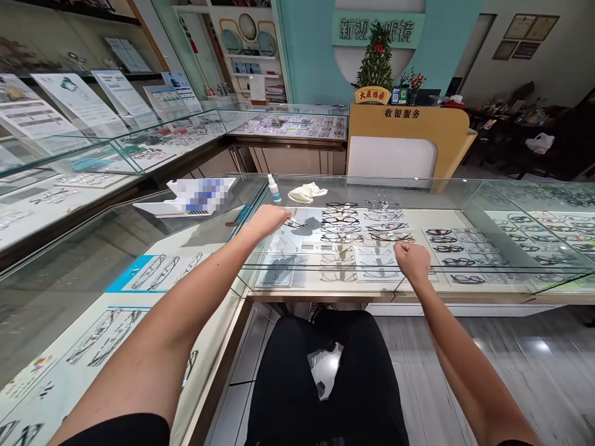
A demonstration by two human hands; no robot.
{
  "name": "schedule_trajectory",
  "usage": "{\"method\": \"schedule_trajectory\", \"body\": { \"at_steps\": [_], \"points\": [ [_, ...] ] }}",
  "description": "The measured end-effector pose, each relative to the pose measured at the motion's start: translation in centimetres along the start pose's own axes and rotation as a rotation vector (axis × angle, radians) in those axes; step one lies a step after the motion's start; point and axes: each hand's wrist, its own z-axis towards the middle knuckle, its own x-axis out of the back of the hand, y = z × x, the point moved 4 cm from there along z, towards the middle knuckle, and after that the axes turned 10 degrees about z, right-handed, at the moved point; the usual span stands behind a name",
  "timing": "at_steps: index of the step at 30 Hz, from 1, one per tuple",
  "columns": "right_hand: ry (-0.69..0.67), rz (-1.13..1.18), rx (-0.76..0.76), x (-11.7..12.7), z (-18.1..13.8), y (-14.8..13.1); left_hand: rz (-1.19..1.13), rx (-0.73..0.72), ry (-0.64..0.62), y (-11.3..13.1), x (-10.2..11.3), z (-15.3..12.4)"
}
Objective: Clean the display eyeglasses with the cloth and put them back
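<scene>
Glasses (pixel 297 223) lie on the glass counter (pixel 418 186) at the left hand's (pixel 272 218) fingertips, touching or just short (cannot tell), fingers loosely curled, nothing clearly gripped. Spray bottle (pixel 274 188) and cloth (pixel 305 192) sit just behind. Right hand (pixel 411 260) is fisted, contents hidden, near the frame rows (pixel 362 226).

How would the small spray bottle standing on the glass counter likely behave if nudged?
The spray bottle is tall and narrow, standing upright, so it probably tips easily. It looks small and likely light. The glass counter is smooth, so it may slide before toppling.
</scene>
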Motion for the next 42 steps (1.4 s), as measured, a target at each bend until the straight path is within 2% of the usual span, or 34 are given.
{"method": "schedule_trajectory", "body": {
  "at_steps": [4, 7, 8, 10, 12, 13, 14, 15, 16, 17, 18, 20, 23, 26, 31, 42],
  "points": [
    [-0.004, -0.003, 0.015, 0.2, -0.2, -0.3, -0.008, 0.055, -0.014, -0.2, 0.0, -0.1],
    [0.0, -0.018, 0.018, 0.2, -0.2, -0.4, -0.057, 0.255, 0.041, -0.5, 0.8, -1.7],
    [0.001, -0.022, 0.023, 0.3, -0.2, -0.4, -0.102, 0.355, 0.096, -0.2, 1.0, -2.8],
    [0.008, -0.024, 0.037, 0.3, -0.1, -0.5, -0.266, 0.503, 0.289, 1.9, 1.2, -6.1],
    [0.017, -0.018, 0.046, 0.3, -0.1, -0.5, -0.507, 0.539, 0.448, 6.1, 0.0, -10.2],
    [0.02, -0.013, 0.049, 0.3, -0.1, -0.5, -0.665, 0.569, 0.496, 8.7, -1.4, -12.3],
    [0.019, -0.008, 0.051, 0.3, -0.1, -0.5, -0.862, 0.6, 0.478, 11.5, -3.3, -14.2],
    [0.019, -0.005, 0.053, 0.3, -0.1, -0.5, -1.11, 0.656, 0.391, 14.4, -5.9, -15.8],
    [0.019, -0.002, 0.056, 0.3, -0.1, -0.5, -1.41, 0.779, 0.258, 17.3, -8.8, -17.2],
    [0.021, 0.0, 0.059, 0.3, -0.1, -0.5, -1.701, 0.985, 0.133, 19.9, -11.9, -18.4],
    [0.022, 0.001, 0.065, 0.3, -0.1, -0.4, -1.784, 1.098, 0.071, 21.9, -14.2, -19.1],
    [0.029, 0.004, 0.077, 0.3, -0.1, -0.4, -1.869, 1.244, 0.007, 24.2, -18.0, -19.2],
    [0.038, 0.042, 0.082, 0.4, 0.1, -0.2, -2.016, 1.388, -0.093, 25.0, -21.8, -17.6],
    [0.051, 0.162, 0.053, 0.7, 0.2, 0.1, -2.162, 1.413, -0.116, 24.8, -23.6, -16.0],
    [0.066, 0.313, 0.028, 1.1, 0.3, 0.4, -2.28, 1.423, -0.058, 25.2, -24.8, -15.7],
    [0.029, 0.621, 0.001, 1.3, 2.4, 1.7, -2.27, 1.449, -0.022, 25.7, -25.9, -16.3]
  ]
}}
